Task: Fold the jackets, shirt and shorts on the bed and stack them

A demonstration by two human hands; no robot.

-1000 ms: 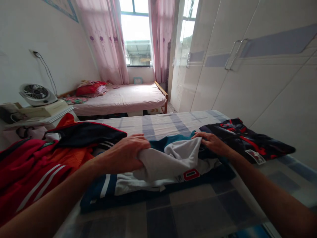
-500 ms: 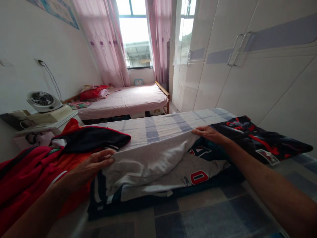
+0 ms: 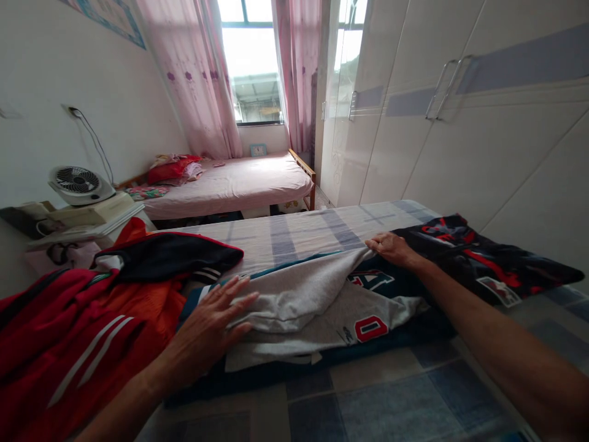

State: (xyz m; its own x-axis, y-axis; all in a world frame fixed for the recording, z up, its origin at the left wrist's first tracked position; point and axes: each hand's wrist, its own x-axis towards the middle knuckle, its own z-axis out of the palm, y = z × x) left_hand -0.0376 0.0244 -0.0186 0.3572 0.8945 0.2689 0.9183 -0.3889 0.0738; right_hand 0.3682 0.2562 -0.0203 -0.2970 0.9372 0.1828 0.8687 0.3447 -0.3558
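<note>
A grey and dark teal jacket (image 3: 294,307) with a red "0" patch lies partly folded on the checked bedsheet (image 3: 377,393). My left hand (image 3: 216,319) rests with fingers spread on its grey cloth at the left end. At the far right end, my right hand (image 3: 391,247) pinches the edge of the grey fabric, drawing it into a taut ridge. Part of the jacket's left end is hidden beneath my left hand.
Red and orange clothes (image 3: 115,319) are heaped on the left, with a navy collar piece (image 3: 175,255) on top. A black and red garment (image 3: 478,258) lies folded on the right. Behind stand a small fan (image 3: 78,184), a pink bed (image 3: 248,181) and a white wardrobe (image 3: 442,159).
My left hand has let go of the grey edge and moved right and down, flattening onto the cloth. The jacket's left part now lies lower. My right hand keeps its pinch, slightly shifted right.
</note>
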